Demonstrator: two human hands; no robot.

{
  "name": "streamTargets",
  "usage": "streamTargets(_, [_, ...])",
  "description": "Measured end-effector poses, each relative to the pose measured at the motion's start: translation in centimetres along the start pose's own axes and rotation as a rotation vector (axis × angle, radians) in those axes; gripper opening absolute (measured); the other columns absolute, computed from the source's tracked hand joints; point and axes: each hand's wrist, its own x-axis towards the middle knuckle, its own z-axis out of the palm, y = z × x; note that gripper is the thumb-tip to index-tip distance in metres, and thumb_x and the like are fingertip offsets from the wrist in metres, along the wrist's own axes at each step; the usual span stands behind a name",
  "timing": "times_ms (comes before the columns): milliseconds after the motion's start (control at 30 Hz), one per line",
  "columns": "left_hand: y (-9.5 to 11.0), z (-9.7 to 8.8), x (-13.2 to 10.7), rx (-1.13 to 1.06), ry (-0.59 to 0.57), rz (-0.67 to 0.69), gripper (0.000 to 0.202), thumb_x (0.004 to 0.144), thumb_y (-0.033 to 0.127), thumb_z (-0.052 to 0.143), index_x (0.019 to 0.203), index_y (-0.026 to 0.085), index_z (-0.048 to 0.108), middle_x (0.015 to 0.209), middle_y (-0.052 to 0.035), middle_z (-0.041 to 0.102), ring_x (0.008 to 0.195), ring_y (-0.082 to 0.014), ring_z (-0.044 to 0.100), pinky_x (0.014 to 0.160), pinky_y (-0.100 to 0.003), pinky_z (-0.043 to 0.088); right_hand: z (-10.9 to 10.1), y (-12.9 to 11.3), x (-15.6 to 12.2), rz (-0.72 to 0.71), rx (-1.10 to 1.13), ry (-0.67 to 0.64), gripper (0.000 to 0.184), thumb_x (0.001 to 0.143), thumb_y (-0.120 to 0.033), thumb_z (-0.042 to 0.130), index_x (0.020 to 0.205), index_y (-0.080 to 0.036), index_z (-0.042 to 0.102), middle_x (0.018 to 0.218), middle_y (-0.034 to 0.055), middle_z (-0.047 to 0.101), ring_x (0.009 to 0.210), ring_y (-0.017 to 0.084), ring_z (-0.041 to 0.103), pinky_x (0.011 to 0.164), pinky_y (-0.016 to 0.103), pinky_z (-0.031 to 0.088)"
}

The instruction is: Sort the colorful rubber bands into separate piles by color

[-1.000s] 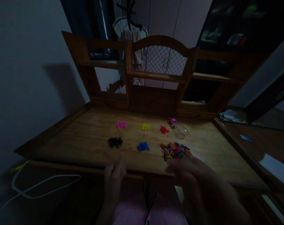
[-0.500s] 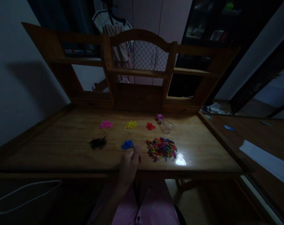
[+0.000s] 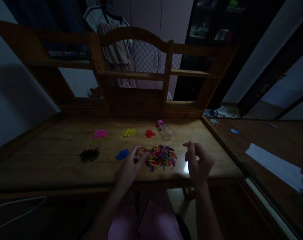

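Note:
A mixed pile of small coloured loops [image 3: 162,157], looking like rubber bands, lies on the wooden desk. My left hand [image 3: 132,164] is at its left edge, fingers curved and thumb apart, with nothing visible between them. Just left of that hand lies a blue pile [image 3: 122,154]. To the right of the mixed pile my right hand [image 3: 199,161] hovers above the desk, fingers curled and thumb against them; anything inside is hidden. Single-colour piles lie apart: black [image 3: 89,154], pink [image 3: 100,134], yellow [image 3: 128,133] and red [image 3: 150,133].
A clear bottle with a pink top [image 3: 165,131] lies on its side behind the mixed pile. A wooden shelf unit [image 3: 134,76] rises along the desk's back. On the brown surface to the right are a white paper sheet [image 3: 275,164] and a small blue card [image 3: 235,131].
My left hand has moved from the blue pile to the mixed pile, and its fingers have opened. My right hand has come into view. The whole view has shifted to the right.

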Motion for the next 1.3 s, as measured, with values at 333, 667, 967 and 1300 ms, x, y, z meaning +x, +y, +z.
streamTargets(333, [-0.9, -0.2, 0.1, 0.141, -0.078, 0.061, 0.031, 0.079, 0.042, 0.064, 0.104, 0.022, 0.065, 0.091, -0.0028, 0.065, 0.065, -0.0145, 0.052, 0.059, -0.024, 0.039, 3.2, 6.1, 0.9, 0.102, 0.033, -0.347, 0.024, 0.089, -0.035, 0.053, 0.099, -0.020, 0.069, 0.066, -0.0007, 0.060, 0.057, 0.014, 0.056, 0.055, 0.024, 0.040])
streamTargets(667, [0.7, -0.4, -0.2, 0.128, -0.197, 0.006, 0.026, 0.080, 0.038, 0.062, 0.101, 0.024, 0.069, 0.080, -0.0004, 0.067, 0.062, -0.0137, 0.050, 0.056, -0.023, 0.035, 3.7, 5.9, 1.1, -0.062, 0.039, -0.534, 0.021, 0.087, -0.024, 0.055, 0.103, -0.024, 0.069, 0.096, 0.0049, 0.060, 0.081, 0.018, 0.059, 0.071, 0.029, 0.048])
streamTargets(967, [0.1, -0.3, -0.3, 0.067, -0.244, -0.027, 0.034, 0.074, 0.040, 0.070, 0.104, 0.024, 0.068, 0.088, -0.0018, 0.067, 0.069, -0.0157, 0.053, 0.061, -0.025, 0.039, 3.1, 4.8, 1.0, -0.076, 0.151, -0.530, 0.018, 0.085, -0.030, 0.063, 0.101, -0.026, 0.071, 0.100, 0.0057, 0.059, 0.093, 0.020, 0.059, 0.079, 0.031, 0.049])
streamTargets(1300, [0.1, -0.9, -0.3, 0.099, -0.327, 0.102, 0.024, 0.075, 0.028, 0.070, 0.099, 0.026, 0.068, 0.093, -0.0016, 0.062, 0.082, -0.0177, 0.056, 0.069, -0.026, 0.042, 3.6, 5.1, 1.0, -0.149, 0.018, -0.645, 0.014, 0.077, -0.027, 0.073, 0.091, -0.028, 0.072, 0.102, 0.0054, 0.056, 0.102, 0.023, 0.054, 0.087, 0.037, 0.047])
